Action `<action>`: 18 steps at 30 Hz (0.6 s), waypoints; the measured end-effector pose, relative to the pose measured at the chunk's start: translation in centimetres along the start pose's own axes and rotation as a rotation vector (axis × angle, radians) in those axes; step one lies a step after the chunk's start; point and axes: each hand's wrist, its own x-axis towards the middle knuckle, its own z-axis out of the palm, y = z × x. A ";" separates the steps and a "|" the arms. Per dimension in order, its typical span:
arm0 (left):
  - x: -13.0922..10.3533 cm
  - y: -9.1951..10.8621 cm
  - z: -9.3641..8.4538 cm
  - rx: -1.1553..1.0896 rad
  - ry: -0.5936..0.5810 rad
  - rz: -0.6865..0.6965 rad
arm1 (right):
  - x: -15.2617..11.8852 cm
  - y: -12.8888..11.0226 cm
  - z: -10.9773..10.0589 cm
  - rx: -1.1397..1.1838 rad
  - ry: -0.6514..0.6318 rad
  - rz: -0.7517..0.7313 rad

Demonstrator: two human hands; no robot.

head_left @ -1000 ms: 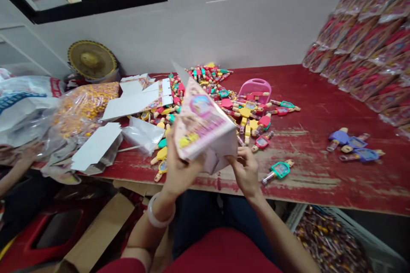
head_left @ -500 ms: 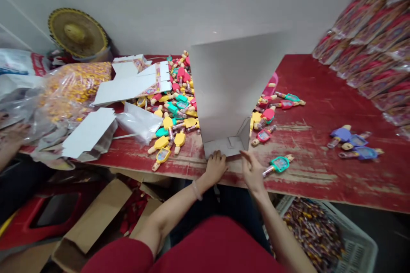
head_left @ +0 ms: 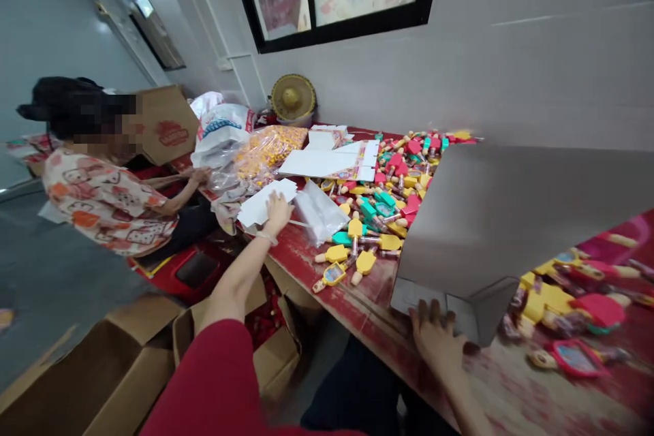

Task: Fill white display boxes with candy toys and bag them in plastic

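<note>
My left hand [head_left: 278,212] reaches out over a stack of white folded card pieces [head_left: 260,203], its fingers spread on the top one. At the right, my right hand [head_left: 437,335] lies with fingers apart on the bottom flap of a large grey cardboard display [head_left: 470,218], which stands upright near the table's front edge. Between the two hands, yellow, green and red toy-topped sticks [head_left: 365,262] are heaped on the red table [head_left: 378,325]. A clear plastic bag [head_left: 319,213] lies right of the white card.
A person in a patterned shirt [head_left: 107,197] sits at the far left, hands near a bag of yellow pieces [head_left: 270,150]. More printed white card [head_left: 327,162] lies behind. Open cartons [head_left: 137,368] and a red stool [head_left: 197,272] stand below the table edge.
The view has swung left. My left hand has left the display's base and moved left onto the white card. My right hand has moved onto the display's bottom flap.
</note>
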 end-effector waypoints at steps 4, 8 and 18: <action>2.8 -2.9 -0.9 0.057 -0.088 -0.114 | 0.1 -0.3 0.0 -0.003 0.003 -0.005; 1.8 -3.1 -2.3 0.058 -0.021 -0.126 | 0.1 0.1 0.5 0.070 0.015 0.004; -22.0 5.7 2.0 -0.893 0.227 -0.040 | -4.3 -3.8 -7.3 1.401 0.122 0.191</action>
